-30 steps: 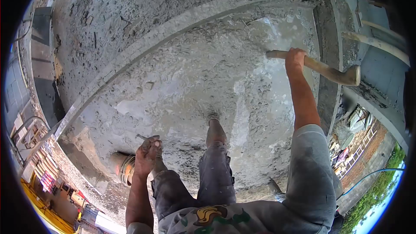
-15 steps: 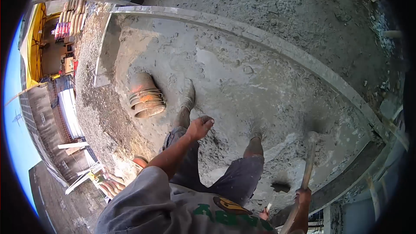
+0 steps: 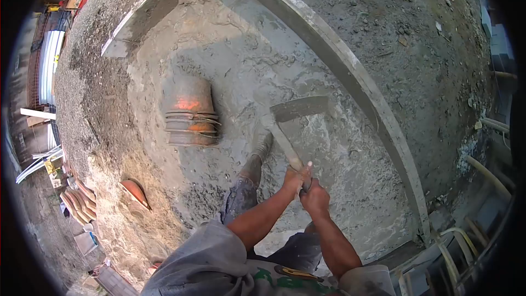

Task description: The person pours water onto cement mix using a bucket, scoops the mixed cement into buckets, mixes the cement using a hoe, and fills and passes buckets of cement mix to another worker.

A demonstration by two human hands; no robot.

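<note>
A hoe (image 3: 283, 141) with a wide flat blade lies over the wet grey concrete (image 3: 339, 159), its handle running back toward my body. My left hand (image 3: 296, 180) is wrapped round the handle, with the thumb showing. Just behind and to the right, my right hand (image 3: 315, 197) is closed on the same handle, close against the left. The hoe's blade (image 3: 300, 107) points to the right, near my booted foot (image 3: 262, 147). Whether the blade touches the concrete is hard to tell.
Stacked dirty orange buckets (image 3: 192, 112) lie on their side left of my foot. A raised form edge (image 3: 350, 60) curves along the top and right. Gravel (image 3: 82, 87) covers the left side, with a half-buried orange object (image 3: 135, 193). Pale poles (image 3: 487, 175) stand at the right.
My left hand has moved onto the hoe's handle beside my right hand. The hoe has swung from the right side to the middle. The view has turned toward the buckets.
</note>
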